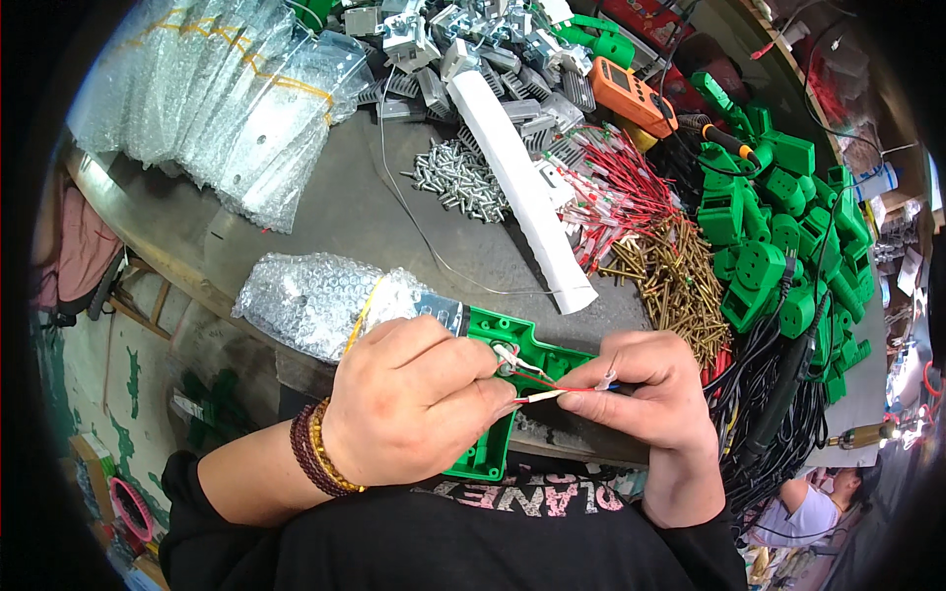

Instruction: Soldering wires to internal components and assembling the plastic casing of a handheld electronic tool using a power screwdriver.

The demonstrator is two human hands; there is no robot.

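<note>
Over an open green plastic housing [537, 350] at the table's near edge, my two hands are close together. My left hand [414, 399], with beaded bracelets on the wrist, is closed in a pinch on a red wire. The fingers of my right hand [645, 389] pinch the same thin red wire [574, 391]. Between the fingertips a short pale sleeve [544, 396] shows on the wire. White wire ends [506, 355] stick up inside the housing. Part of the housing is hidden behind my left hand. Beside that hand lies a bubble-wrapped bundle [305, 300] with a yellow band.
Bubble-wrapped packs [227, 108] lie far left. Silver screws [458, 182], brass screws [680, 295], red-wired parts [621, 177] and a white strip [522, 177] cover the middle. An orange multimeter [633, 97], green housings [778, 227] and black cables [764, 414] are at right.
</note>
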